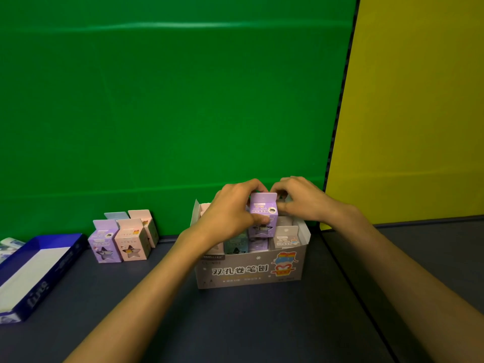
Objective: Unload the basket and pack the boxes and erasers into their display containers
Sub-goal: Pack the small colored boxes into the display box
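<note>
hands: my left hand [233, 213] and right hand [298, 200] pinch a purple box [262, 214] over the grey display carton [251, 268].
left: four boxes [123, 238] outside; blue tray [34, 273] unfilled, i judge.

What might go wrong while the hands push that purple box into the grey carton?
The purple box stands above its neighbours in a crowded grey carton, so pushing could crush or jam it. The left hand and right hand both grip near its top, so the carton might tip or slide. Four loose boxes still wait, and space looks tight.
</note>
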The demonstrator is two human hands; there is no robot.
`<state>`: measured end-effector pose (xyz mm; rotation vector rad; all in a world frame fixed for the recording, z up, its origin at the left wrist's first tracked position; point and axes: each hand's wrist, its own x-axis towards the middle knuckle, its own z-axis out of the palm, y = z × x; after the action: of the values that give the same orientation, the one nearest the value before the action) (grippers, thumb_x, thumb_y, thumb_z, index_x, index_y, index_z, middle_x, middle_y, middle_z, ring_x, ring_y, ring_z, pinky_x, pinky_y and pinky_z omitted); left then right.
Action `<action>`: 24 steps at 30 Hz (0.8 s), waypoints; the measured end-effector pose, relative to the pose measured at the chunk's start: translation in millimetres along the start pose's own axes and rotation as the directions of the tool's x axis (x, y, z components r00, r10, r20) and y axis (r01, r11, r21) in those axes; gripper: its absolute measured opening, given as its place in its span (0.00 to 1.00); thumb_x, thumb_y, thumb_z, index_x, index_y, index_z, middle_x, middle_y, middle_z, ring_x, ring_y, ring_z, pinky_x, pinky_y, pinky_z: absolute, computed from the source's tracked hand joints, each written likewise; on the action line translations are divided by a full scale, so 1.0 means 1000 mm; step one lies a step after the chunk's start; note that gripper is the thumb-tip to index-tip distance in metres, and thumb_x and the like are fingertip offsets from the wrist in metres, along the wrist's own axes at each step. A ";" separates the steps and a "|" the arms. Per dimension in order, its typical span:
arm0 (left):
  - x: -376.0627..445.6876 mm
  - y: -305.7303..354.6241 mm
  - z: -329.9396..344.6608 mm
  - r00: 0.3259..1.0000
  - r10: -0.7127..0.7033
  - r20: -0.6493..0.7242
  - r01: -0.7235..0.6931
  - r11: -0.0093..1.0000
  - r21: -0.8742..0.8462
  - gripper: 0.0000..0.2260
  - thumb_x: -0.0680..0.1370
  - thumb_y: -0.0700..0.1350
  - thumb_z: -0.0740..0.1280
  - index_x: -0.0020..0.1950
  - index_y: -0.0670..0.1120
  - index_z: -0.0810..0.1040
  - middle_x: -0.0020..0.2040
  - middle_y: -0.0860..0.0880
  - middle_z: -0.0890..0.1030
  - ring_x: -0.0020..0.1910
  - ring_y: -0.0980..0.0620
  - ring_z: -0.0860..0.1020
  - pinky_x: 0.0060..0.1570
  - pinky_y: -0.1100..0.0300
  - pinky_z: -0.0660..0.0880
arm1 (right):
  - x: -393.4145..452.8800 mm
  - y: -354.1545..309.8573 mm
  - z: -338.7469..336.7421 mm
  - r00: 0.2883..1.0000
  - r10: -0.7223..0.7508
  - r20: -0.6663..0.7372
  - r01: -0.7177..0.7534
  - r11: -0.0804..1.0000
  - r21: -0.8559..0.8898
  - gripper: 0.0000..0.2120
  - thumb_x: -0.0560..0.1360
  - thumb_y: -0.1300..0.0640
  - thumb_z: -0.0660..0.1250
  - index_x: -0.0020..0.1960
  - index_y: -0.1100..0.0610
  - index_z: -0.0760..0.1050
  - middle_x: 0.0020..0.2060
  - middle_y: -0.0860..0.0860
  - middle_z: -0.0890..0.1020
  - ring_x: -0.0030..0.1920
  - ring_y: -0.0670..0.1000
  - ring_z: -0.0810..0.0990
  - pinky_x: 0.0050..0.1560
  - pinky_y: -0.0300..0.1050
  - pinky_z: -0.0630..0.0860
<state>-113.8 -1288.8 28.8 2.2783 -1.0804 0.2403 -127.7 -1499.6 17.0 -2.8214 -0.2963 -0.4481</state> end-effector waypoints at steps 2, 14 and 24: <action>0.002 -0.001 0.002 1.000 -0.008 0.005 0.008 0.999 0.037 0.21 0.67 0.50 0.80 0.56 0.52 0.78 0.46 0.52 0.82 0.44 0.48 0.78 0.47 0.50 0.76 | -0.001 0.001 -0.001 1.000 0.008 -0.006 -0.008 1.000 0.006 0.09 0.75 0.50 0.72 0.53 0.52 0.81 0.40 0.40 0.75 0.42 0.42 0.75 0.41 0.43 0.72; 0.003 -0.010 0.027 0.995 -0.065 0.076 0.028 0.910 0.413 0.25 0.66 0.60 0.78 0.60 0.55 0.80 0.51 0.50 0.78 0.52 0.46 0.77 0.44 0.55 0.69 | -0.001 -0.007 -0.001 0.999 0.006 -0.048 -0.004 1.000 0.029 0.10 0.77 0.51 0.70 0.57 0.51 0.78 0.44 0.43 0.79 0.46 0.45 0.78 0.49 0.48 0.78; 0.001 -0.010 0.030 0.989 -0.050 0.140 -0.052 0.766 0.640 0.27 0.67 0.67 0.73 0.61 0.54 0.79 0.56 0.50 0.81 0.60 0.46 0.74 0.58 0.49 0.67 | 0.000 -0.015 0.000 0.999 -0.001 -0.050 0.001 1.000 0.000 0.12 0.77 0.50 0.70 0.59 0.52 0.78 0.46 0.44 0.79 0.47 0.46 0.78 0.49 0.48 0.78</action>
<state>-108.3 -1302.6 0.4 2.9492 -1.2050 0.5167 -131.7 -1485.0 20.0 -2.8052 -0.2876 -0.5174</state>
